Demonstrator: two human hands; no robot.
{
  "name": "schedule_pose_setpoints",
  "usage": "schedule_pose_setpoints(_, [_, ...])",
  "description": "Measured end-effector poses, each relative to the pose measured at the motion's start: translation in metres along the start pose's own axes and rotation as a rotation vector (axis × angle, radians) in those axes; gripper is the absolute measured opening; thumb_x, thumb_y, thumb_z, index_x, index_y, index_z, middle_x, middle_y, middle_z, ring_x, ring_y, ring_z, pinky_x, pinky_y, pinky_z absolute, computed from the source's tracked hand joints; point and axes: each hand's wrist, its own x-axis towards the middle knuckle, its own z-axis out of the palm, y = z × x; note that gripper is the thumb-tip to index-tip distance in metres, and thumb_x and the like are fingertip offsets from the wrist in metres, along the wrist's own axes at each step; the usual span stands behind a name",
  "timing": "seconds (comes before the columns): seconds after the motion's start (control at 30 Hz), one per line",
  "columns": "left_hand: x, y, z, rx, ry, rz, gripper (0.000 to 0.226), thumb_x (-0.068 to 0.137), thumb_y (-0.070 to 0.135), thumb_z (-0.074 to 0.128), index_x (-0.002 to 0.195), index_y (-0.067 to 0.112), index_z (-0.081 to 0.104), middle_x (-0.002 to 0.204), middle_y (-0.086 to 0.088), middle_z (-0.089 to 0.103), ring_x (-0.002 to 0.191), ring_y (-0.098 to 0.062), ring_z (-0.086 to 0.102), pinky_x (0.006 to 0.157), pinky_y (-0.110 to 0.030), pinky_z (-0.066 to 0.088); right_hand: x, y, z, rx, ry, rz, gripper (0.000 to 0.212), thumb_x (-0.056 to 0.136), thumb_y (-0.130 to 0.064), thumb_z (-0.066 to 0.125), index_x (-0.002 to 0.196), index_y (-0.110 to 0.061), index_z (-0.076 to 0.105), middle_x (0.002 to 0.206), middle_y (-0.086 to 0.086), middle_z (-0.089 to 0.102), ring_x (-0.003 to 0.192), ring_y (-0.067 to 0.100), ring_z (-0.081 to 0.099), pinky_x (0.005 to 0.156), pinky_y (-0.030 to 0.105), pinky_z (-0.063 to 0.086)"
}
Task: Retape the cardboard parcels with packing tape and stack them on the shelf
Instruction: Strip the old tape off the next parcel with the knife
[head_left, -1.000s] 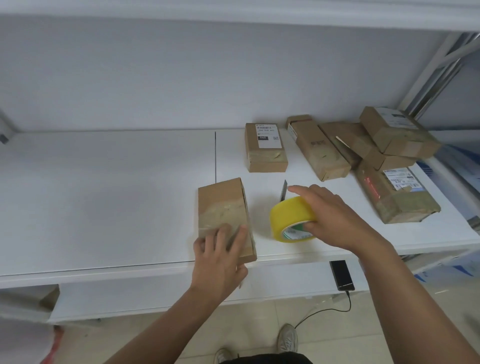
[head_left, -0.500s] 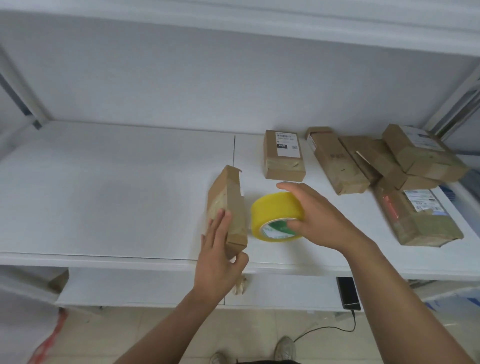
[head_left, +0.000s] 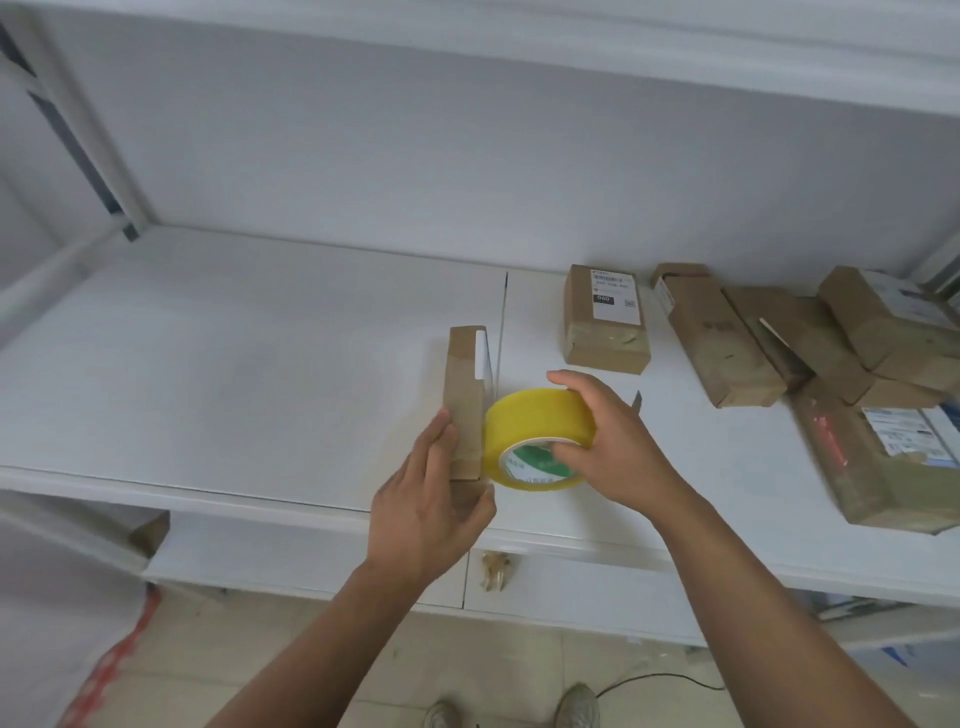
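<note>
The left hand (head_left: 431, 499) grips a slim brown cardboard parcel (head_left: 464, 400) standing on edge at the white shelf (head_left: 249, 374) front; the right hand (head_left: 608, 441) clasps the yellow packing tape roll (head_left: 537, 436) against it; brace the parcel firmly and pull tape straight along the seam

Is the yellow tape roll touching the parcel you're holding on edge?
Touching. The head view shows the tape roll, gripped by the right hand, pressed against the parcel with no gap between them.
</note>
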Motion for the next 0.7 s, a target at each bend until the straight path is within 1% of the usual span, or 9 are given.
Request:
schedule_pose_setpoints(0.07, [0.001,0.000,-0.003,0.074,-0.026,0.032,0.066,0.079,0.050,0.058,0.135,0.018,0.046,0.147,-0.005,0.048,0.073,-0.023,0.070,0.045,-0.029,0.053,0.000,0.002,0.006,0.050,0.023,0.013,0.071,0.082,-0.010,0.074,0.141,-0.033,0.042,0.134,-0.020,0.041,0.119,-0.002,0.036,0.099,0.019,0.033])
schedule_pose_setpoints(0.1, [0.001,0.000,-0.003,0.095,-0.035,0.047,0.064,0.080,0.050,0.058,0.137,0.023,0.045,0.148,-0.006,0.047,0.068,-0.023,0.069,0.043,-0.030,0.053,-0.001,0.003,0.008,0.078,0.034,0.016,0.070,0.082,-0.009,0.074,0.139,-0.034,0.043,0.131,-0.024,0.041,0.117,-0.005,0.036,0.096,0.014,0.033])
schedule_pose_setpoints(0.17, [0.000,0.000,-0.003,0.108,-0.044,0.065,0.062,0.081,0.049,0.057,0.139,0.028,0.046,0.148,-0.009,0.047,0.067,-0.024,0.069,0.042,-0.031,0.053,-0.002,0.005,0.011,0.143,0.057,0.025,0.069,0.082,-0.007,0.075,0.132,-0.041,0.042,0.126,-0.034,0.039,0.109,-0.012,0.037,0.089,0.002,0.030])
schedule_pose_setpoints(0.23, [0.002,-0.001,-0.004,0.117,-0.030,0.078,0.063,0.081,0.049,0.057,0.139,0.026,0.048,0.147,-0.010,0.048,0.079,-0.025,0.071,0.045,-0.031,0.053,-0.003,0.009,0.016,0.219,0.083,0.052,0.071,0.081,-0.007,0.076,0.126,-0.048,0.040,0.125,-0.039,0.037,0.107,-0.017,0.041,0.087,0.004,0.034])
schedule_pose_setpoints(0.3, [0.001,-0.002,-0.001,0.121,0.017,0.126,0.063,0.082,0.044,0.062,0.139,0.020,0.053,0.148,-0.011,0.049,0.106,-0.026,0.068,0.060,-0.035,0.059,-0.006,0.014,0.021,0.295,0.104,0.099,0.073,0.080,-0.010,0.079,0.128,-0.048,0.040,0.124,-0.036,0.040,0.109,-0.021,0.041,0.084,0.010,0.040])
schedule_pose_setpoints(0.37, [0.000,-0.005,0.005,0.106,0.067,0.193,0.062,0.081,0.035,0.070,0.137,0.010,0.058,0.149,-0.012,0.049,0.129,-0.028,0.056,0.088,-0.039,0.059,-0.010,0.018,0.027,0.382,0.125,0.146,0.074,0.079,-0.016,0.082,0.130,-0.048,0.040,0.123,-0.032,0.041,0.107,-0.022,0.042,0.080,0.009,0.042])
schedule_pose_setpoints(0.43, [0.000,-0.007,0.011,0.098,0.085,0.232,0.062,0.079,0.030,0.075,0.134,0.005,0.061,0.148,-0.013,0.050,0.137,-0.029,0.048,0.102,-0.040,0.051,-0.016,0.021,0.033,0.467,0.151,0.174,0.073,0.072,-0.028,0.082,0.129,-0.049,0.040,0.126,-0.034,0.041,0.108,-0.021,0.042,0.077,0.006,0.044])
schedule_pose_setpoints(0.57, [0.002,-0.005,0.014,0.101,0.085,0.257,0.057,0.078,0.029,0.074,0.129,0.004,0.065,0.143,-0.015,0.055,0.132,-0.029,0.054,0.096,-0.034,0.053,-0.023,0.026,0.038,0.543,0.156,0.223,0.074,0.068,-0.040,0.075,0.132,-0.049,0.040,0.128,-0.035,0.041,0.111,-0.019,0.043,0.077,0.008,0.046])
schedule_pose_setpoints(0.7, [0.003,-0.010,0.011,0.079,0.142,0.225,0.051,0.084,0.032,0.064,0.126,0.002,0.066,0.139,-0.015,0.058,0.125,-0.028,0.060,0.083,-0.029,0.054,-0.025,0.035,0.041,0.582,0.087,0.240,0.072,0.069,-0.035,0.078,0.129,-0.047,0.042,0.126,-0.030,0.048,0.107,-0.017,0.052,0.077,0.008,0.048])
